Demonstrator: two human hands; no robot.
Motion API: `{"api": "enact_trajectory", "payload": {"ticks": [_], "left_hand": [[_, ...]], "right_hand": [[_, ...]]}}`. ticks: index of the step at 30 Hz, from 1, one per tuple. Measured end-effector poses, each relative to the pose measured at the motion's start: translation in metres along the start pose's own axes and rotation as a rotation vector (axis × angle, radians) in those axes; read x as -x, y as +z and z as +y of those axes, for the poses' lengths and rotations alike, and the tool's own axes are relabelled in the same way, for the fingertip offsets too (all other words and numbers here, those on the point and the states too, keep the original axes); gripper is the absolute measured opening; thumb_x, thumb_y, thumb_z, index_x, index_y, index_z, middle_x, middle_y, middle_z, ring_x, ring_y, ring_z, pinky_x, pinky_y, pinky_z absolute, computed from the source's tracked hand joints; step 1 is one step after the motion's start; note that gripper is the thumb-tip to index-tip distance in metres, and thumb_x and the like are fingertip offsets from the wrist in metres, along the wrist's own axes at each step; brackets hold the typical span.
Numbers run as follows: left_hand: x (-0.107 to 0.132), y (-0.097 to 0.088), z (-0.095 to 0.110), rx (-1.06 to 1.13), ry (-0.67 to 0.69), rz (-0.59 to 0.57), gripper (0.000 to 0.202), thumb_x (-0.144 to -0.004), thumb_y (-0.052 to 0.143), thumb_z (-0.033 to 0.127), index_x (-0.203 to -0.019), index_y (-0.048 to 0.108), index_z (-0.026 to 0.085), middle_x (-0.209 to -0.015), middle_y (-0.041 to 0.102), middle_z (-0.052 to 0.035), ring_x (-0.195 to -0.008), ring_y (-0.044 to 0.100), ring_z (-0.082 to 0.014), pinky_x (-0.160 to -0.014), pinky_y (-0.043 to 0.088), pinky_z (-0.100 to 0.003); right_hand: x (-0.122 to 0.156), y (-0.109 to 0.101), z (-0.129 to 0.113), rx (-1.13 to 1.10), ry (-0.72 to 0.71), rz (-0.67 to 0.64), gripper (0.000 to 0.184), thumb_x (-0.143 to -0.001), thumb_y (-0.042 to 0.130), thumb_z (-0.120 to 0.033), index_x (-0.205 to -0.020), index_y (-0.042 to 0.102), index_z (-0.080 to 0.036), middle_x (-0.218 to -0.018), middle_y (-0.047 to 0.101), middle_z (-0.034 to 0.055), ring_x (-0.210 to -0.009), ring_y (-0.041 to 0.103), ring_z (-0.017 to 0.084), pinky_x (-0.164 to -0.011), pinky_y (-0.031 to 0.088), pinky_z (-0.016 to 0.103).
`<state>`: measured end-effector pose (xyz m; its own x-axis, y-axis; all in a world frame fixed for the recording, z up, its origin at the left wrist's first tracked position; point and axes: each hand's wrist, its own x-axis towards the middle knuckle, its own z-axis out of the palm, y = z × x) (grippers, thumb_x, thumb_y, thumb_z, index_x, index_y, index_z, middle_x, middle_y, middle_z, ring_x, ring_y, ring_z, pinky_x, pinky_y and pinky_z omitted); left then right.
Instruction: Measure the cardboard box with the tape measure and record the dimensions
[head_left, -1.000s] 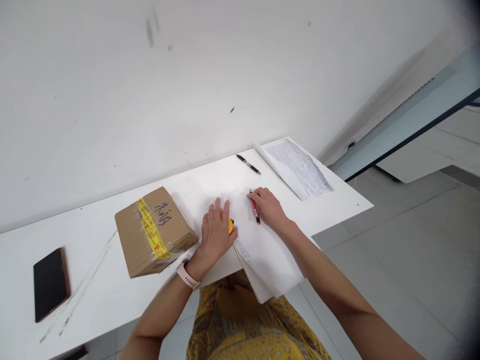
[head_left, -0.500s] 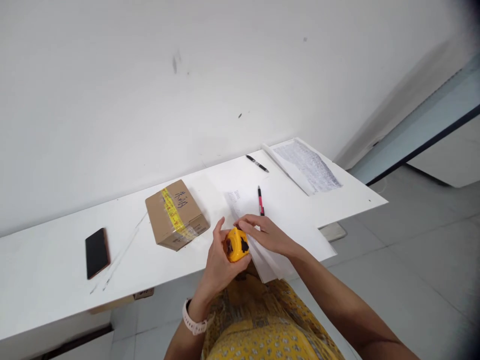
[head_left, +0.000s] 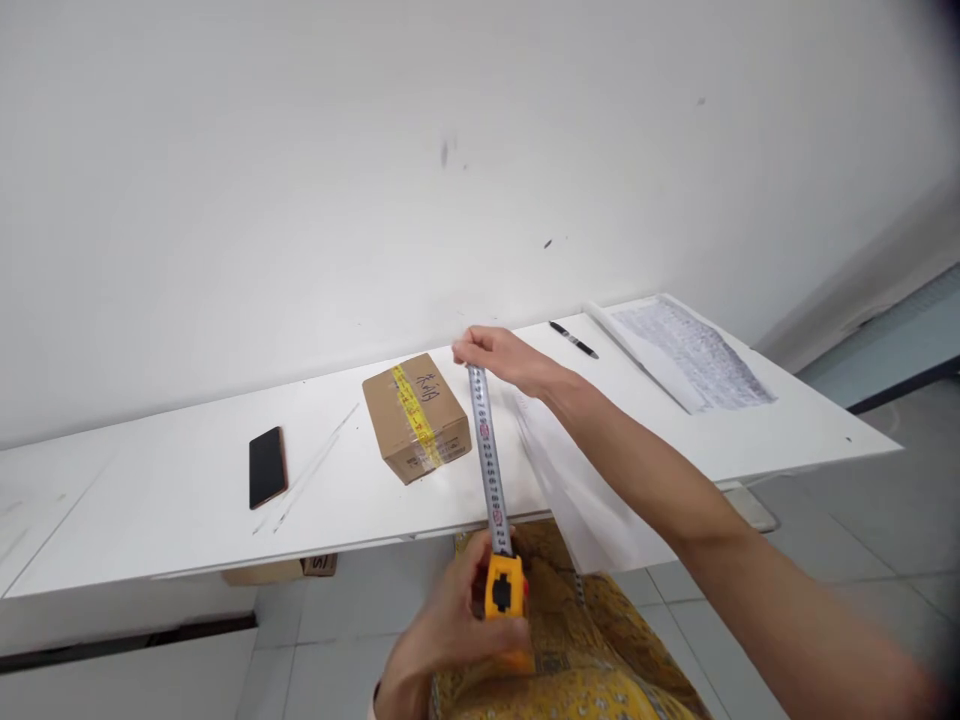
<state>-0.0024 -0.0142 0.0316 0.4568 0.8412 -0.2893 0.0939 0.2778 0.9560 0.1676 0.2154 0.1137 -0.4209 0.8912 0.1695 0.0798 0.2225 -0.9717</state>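
Note:
A yellow tape measure (head_left: 505, 588) sits in my left hand (head_left: 450, 625), whose fingers and thumb close round its case just in front of the table edge. Its silver blade (head_left: 489, 465) is drawn out over the white table. At the far end my right hand (head_left: 491, 352) pinches the blade's tip, which the fingers hide. Left of the blade, close beside it, rests a closed cardboard box (head_left: 417, 415) with yellow tape and handwriting on top. White paper sheets (head_left: 581, 490) lie under my right forearm and hang over the front edge.
A dark phone (head_left: 268, 468) lies on the table (head_left: 180, 490) at the left. A black pen (head_left: 574, 340) and a printed sheet (head_left: 694, 350) are at the back right. The wall (head_left: 300, 180) rises behind the table.
The blade has been pulled out of the tape measure. My right hand has moved up and away toward the wall with its end; my left hand has come lower with the case. The view has shifted left.

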Motion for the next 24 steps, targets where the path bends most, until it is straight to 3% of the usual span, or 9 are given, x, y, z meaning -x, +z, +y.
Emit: {"api": "enact_trajectory", "payload": {"ticks": [4,7,10,14,17,20,24], "left_hand": [[-0.005,0.023,0.020,0.432,0.078,0.075,0.066,-0.070,0.083,0.050,-0.124,0.055,0.023,-0.115,0.064,-0.0094,-0.094,0.064,-0.0243,-0.079,0.050,-0.035],[-0.016,0.026,0.043,0.611,0.131,0.158,0.060,-0.074,0.077,0.058,-0.115,0.058,0.018,-0.109,0.065,-0.0120,-0.080,0.069,-0.0250,-0.074,0.054,-0.040],[-0.028,0.020,0.057,0.642,0.130,0.247,0.057,-0.074,0.078,0.058,-0.106,0.060,0.015,-0.101,0.067,-0.0118,-0.071,0.070,-0.0255,-0.068,0.056,-0.041],[-0.032,0.018,0.057,0.632,0.052,0.311,0.063,-0.069,0.080,0.061,-0.104,0.059,0.014,-0.096,0.068,-0.0114,-0.069,0.069,-0.0249,-0.063,0.056,-0.038],[-0.029,0.022,0.052,0.631,-0.006,0.323,0.062,-0.069,0.082,0.059,-0.106,0.059,0.015,-0.097,0.068,-0.0108,-0.073,0.068,-0.0229,-0.070,0.056,-0.038],[-0.026,0.026,0.051,0.628,-0.026,0.309,0.055,-0.074,0.080,0.054,-0.108,0.061,0.016,-0.098,0.068,-0.0095,-0.078,0.066,-0.0198,-0.075,0.055,-0.035],[-0.025,0.028,0.056,0.660,-0.011,0.283,0.046,-0.080,0.077,0.049,-0.109,0.060,0.018,-0.098,0.067,-0.0075,-0.078,0.064,-0.0178,-0.074,0.053,-0.032]], "right_hand": [[-0.071,0.031,-0.001,0.122,0.005,-0.058,0.042,-0.090,0.061,-0.052,-0.066,0.044,-0.021,-0.065,0.040,-0.0037,-0.061,0.032,0.012,-0.059,0.027,0.027],[-0.078,0.053,-0.008,0.170,0.096,-0.115,0.046,-0.088,0.064,-0.053,-0.065,0.039,-0.022,-0.061,0.034,-0.0052,-0.057,0.028,0.011,-0.056,0.025,0.027],[-0.032,0.056,-0.024,0.112,0.123,-0.113,0.040,-0.087,0.062,-0.059,-0.076,0.051,-0.022,-0.067,0.046,-0.0013,-0.063,0.041,0.014,-0.057,0.034,0.027],[0.053,0.041,-0.044,-0.044,-0.088,-0.074,0.035,-0.093,0.051,-0.058,-0.111,0.060,-0.029,-0.102,0.060,0.0036,-0.097,0.055,0.018,-0.077,0.047,0.028],[0.069,0.038,-0.051,-0.074,-0.106,-0.094,0.035,-0.093,0.051,-0.058,-0.114,0.061,-0.031,-0.112,0.060,0.0031,-0.109,0.054,0.019,-0.085,0.048,0.030],[0.040,0.044,-0.043,-0.061,-0.044,-0.081,0.035,-0.090,0.055,-0.059,-0.103,0.064,-0.028,-0.102,0.061,0.0038,-0.104,0.057,0.021,-0.084,0.048,0.031],[-0.017,0.053,-0.008,-0.041,0.064,-0.041,0.034,-0.086,0.063,-0.059,-0.091,0.062,-0.025,-0.080,0.058,0.0012,-0.088,0.058,0.019,-0.074,0.048,0.029]]}}
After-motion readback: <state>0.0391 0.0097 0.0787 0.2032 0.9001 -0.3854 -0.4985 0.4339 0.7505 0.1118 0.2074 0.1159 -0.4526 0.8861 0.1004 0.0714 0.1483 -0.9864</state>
